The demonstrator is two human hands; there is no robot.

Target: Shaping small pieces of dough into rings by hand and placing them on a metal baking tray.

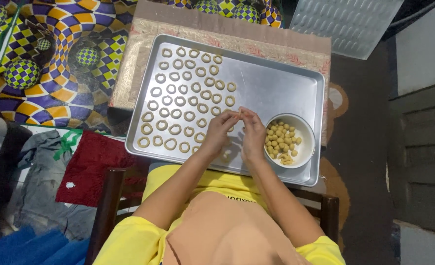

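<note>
- Yellow shirt fills the bottom centre of the frame, closest to the lens; both forearms run up from it toward the middle
- Dark wooden chair posts stand either side of the lap, lower left and lower right; a red cloth lies at lower left, with grey fabric beside it
- Left hand sits just left of centre, fingers curled inward; right hand is just beside it, fingertips meeting the left's
- Both hands are pinching one small piece of dough between their fingertips, held just above the tray; its exact shape is too small to tell
- White bowl rests on the tray at centre right, just beside the right hand; pale dough balls are heaped inside it
- Metal baking tray spans the middle of the frame; its right half lies bare
- Dough rings line up in rows over the tray's left half, apart from one another
- Patterned cloth lies under the tray; a checkered purple and yellow mat spreads across the upper left; an embossed metal sheet sits at upper right
</note>
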